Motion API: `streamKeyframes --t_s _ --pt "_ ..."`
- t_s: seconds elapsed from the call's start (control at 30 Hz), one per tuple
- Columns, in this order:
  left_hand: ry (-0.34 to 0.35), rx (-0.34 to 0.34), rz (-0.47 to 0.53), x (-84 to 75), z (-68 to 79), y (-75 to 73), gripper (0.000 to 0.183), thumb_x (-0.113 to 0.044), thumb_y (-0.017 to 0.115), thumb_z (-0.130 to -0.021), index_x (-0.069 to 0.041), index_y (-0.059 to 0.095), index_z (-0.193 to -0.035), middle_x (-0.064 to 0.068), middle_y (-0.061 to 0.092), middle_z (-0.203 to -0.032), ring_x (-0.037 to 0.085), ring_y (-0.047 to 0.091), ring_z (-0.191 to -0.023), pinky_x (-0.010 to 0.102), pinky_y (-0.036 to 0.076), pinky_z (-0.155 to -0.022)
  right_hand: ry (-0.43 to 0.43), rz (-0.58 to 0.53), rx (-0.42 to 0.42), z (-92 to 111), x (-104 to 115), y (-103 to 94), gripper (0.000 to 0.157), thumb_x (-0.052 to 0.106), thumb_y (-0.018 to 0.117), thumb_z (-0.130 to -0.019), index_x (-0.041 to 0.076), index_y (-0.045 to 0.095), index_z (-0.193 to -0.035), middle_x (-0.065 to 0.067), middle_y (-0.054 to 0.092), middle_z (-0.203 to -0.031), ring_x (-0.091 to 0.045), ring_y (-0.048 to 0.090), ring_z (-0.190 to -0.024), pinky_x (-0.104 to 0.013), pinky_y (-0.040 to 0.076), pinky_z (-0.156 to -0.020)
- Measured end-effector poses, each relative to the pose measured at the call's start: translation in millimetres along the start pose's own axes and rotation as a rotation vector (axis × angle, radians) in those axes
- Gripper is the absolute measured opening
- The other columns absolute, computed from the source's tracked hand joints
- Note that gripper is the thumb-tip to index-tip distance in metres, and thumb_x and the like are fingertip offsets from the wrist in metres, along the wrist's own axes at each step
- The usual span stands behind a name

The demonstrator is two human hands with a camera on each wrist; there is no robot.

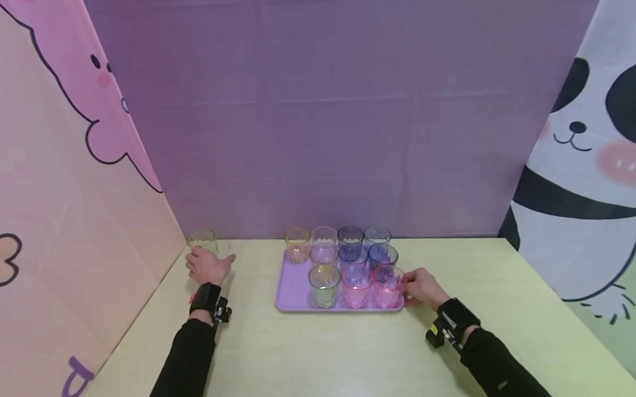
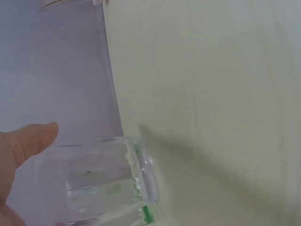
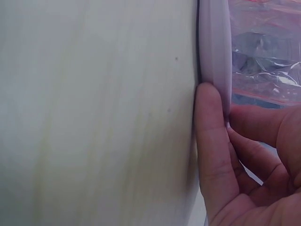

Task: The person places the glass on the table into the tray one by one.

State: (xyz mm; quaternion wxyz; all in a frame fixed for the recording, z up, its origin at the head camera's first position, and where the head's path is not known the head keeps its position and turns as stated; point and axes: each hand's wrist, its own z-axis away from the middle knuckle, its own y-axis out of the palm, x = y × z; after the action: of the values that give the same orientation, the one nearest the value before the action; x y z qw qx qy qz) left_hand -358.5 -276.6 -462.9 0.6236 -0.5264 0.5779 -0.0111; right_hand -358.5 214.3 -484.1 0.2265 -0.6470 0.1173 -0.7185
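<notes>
At the far left corner of the table, a clear glass with a greenish tint (image 1: 202, 240) stands upright. My left hand (image 1: 207, 265) is right behind it, thumb stretched out to the side; in the left wrist view the thumb (image 2: 30, 141) is apart from the glass wall. A purple tray (image 1: 295, 287) carries several tinted glasses in rows. My right hand (image 1: 423, 288) pinches the tray's right edge near its front corner, thumb and fingers on the rim (image 3: 214, 52). Beside that hand is a pink glass (image 1: 388, 292).
On the tray, another pink glass (image 1: 357, 293) and a green-tinted glass (image 1: 325, 292) stand in front; an amber glass (image 1: 297, 246) stands at the back left. A purple cloth wall (image 1: 315, 117) closes off the table's (image 1: 302, 362) back edge, with printed panels at both sides.
</notes>
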Motion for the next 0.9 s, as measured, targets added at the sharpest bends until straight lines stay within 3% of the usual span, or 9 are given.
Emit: streamKeyframes --t_s 0.43,0.67,0.9 --pt "-0.015 0.127 0.077 7.9 -2.2 -3.2 0.083 -0.036 0.070 -0.074 0.014 0.027 -0.125 0.036 0.032 -0.124 0.051 0.034 -0.113 0.061 0.031 -0.091 0.006 -0.011 -0.003 -1 -1 1.8 0.004 -0.002 0.060 -0.080 -0.004 0.063 -0.079 -0.010 0.063 -0.074 -0.019 0.062 -0.064 -0.035 0.055 -0.057" --pt "-0.070 0.169 0.328 6.6 1.9 -7.4 0.093 -0.033 0.073 -0.074 0.005 0.015 -0.136 0.035 0.035 -0.130 0.047 0.037 -0.118 0.054 0.034 -0.096 0.007 -0.007 -0.009 -1 -1 1.4 0.007 -0.005 0.057 -0.079 -0.005 0.064 -0.080 -0.011 0.062 -0.074 -0.019 0.062 -0.062 -0.035 0.055 -0.056" --pt "-0.067 0.102 0.474 -4.4 8.3 -4.2 0.089 -0.035 0.078 -0.068 -0.003 0.023 -0.130 0.025 0.044 -0.121 0.038 0.046 -0.105 0.047 0.040 -0.086 0.003 -0.008 -0.003 -1 -1 1.1 0.008 -0.005 0.057 -0.079 -0.005 0.064 -0.081 -0.011 0.062 -0.073 -0.019 0.062 -0.062 -0.034 0.055 -0.056"
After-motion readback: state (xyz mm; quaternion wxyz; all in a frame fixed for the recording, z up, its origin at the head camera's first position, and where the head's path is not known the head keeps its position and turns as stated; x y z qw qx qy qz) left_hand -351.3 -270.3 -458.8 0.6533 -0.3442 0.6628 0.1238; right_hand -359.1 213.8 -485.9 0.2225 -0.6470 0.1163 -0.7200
